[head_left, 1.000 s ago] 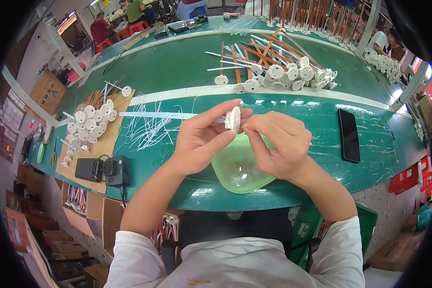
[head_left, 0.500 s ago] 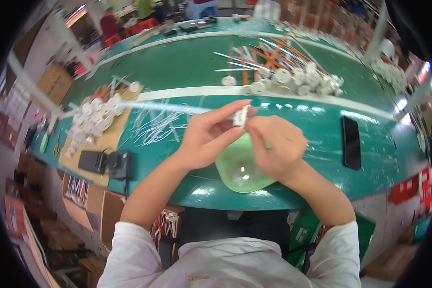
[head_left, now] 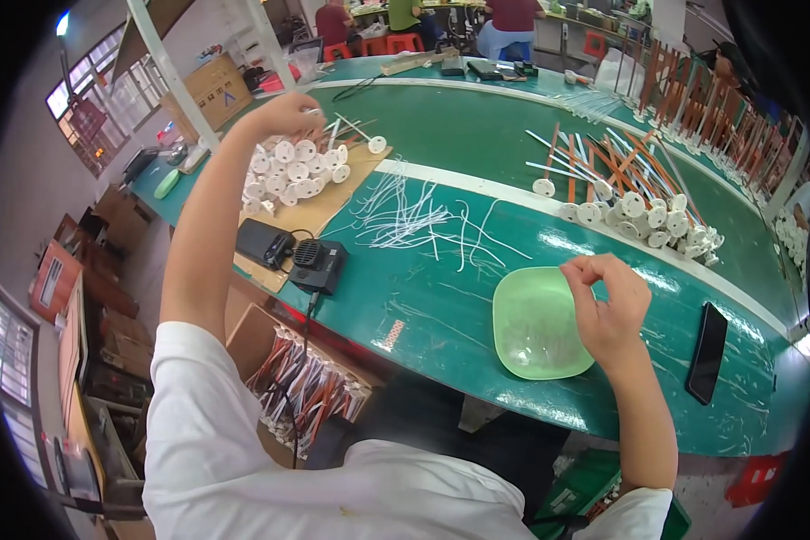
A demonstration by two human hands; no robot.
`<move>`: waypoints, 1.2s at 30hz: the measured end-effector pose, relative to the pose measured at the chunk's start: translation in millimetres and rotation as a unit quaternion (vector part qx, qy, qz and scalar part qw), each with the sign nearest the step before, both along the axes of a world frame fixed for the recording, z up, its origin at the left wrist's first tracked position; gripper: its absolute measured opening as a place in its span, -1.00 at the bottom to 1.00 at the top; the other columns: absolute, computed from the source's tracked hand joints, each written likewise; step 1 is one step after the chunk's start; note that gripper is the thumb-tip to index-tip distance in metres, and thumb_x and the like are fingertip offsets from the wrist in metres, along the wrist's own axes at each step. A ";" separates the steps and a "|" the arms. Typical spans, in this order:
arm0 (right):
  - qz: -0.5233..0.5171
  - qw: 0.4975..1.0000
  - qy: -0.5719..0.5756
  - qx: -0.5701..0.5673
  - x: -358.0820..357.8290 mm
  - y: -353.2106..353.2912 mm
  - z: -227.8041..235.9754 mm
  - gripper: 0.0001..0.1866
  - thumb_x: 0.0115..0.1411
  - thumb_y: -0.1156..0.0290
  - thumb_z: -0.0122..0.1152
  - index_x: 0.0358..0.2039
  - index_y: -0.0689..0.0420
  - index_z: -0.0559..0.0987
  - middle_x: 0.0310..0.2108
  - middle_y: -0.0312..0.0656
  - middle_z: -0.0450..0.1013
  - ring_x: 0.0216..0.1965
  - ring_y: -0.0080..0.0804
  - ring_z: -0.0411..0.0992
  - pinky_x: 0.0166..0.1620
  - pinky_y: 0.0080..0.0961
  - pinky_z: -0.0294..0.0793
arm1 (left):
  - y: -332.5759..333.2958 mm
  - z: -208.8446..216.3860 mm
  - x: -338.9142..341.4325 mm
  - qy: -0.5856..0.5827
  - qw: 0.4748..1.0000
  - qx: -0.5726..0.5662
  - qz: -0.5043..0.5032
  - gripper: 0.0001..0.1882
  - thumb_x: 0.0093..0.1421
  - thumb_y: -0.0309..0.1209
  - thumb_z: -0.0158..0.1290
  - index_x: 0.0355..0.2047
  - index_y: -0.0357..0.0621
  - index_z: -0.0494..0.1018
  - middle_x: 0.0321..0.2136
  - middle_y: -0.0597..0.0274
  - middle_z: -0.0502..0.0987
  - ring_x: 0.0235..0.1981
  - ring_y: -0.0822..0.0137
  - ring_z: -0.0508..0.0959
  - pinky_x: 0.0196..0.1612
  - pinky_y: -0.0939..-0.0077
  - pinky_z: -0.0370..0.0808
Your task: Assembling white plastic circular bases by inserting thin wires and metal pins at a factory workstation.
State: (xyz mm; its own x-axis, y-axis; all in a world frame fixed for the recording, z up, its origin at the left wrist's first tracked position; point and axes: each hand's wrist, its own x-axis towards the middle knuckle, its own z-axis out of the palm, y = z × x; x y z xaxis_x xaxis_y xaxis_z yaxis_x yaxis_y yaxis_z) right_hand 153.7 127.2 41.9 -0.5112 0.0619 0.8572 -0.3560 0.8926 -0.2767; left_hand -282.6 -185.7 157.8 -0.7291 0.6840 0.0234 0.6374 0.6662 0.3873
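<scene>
My left hand (head_left: pixel 290 115) reaches to the far left, over a heap of white round discs (head_left: pixel 290 171) with white and orange strips. Its fingers are closed; a bit of something white shows at the fingertips, too little to name. My right hand (head_left: pixel 614 301) hovers at the right edge of a light green square bowl (head_left: pixel 533 328). Thumb and index finger there are pinched together, and whatever they hold, if anything, cannot be made out. Thin white cords (head_left: pixel 409 220) lie loose on the green table (head_left: pixel 423 310), between the heap and the bowl.
A black boxy device (head_left: pixel 318 266) and a black adapter (head_left: pixel 264 243) with a cable sit near the left edge. A black phone (head_left: pixel 708 353) lies at right. Another disc-and-strip pile (head_left: pixel 643 220) stands beyond the bowl. Under the table is a carton (head_left: pixel 310 387) of strips.
My left hand has left the middle, where it held a white disc piece on a strip, and moved to the far-left heap. My right hand has separated from it. The view has turned left.
</scene>
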 end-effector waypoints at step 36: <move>-0.024 0.997 -0.070 0.029 -2.3 17.0 -10.2 -0.83 -0.03 0.56 0.41 -0.45 0.17 0.55 -0.38 -0.16 0.57 -0.41 -0.26 0.55 -0.40 -0.43 0.55 | 257.1 -143.1 186.1 0.191 0.954 0.204 -0.106 -0.75 0.21 -0.39 0.14 -0.11 -0.11 0.43 -0.48 0.01 0.64 -0.43 0.04 0.66 -0.34 0.25 0.58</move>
State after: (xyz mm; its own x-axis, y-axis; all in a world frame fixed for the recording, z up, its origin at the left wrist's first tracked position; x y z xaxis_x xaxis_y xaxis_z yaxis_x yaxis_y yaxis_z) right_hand 151.4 144.2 31.8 -0.6232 0.0415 0.7810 -0.2744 0.9235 -0.2680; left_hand -96.6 71.4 14.7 -0.4595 0.6924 0.5562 0.8881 0.3488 0.2994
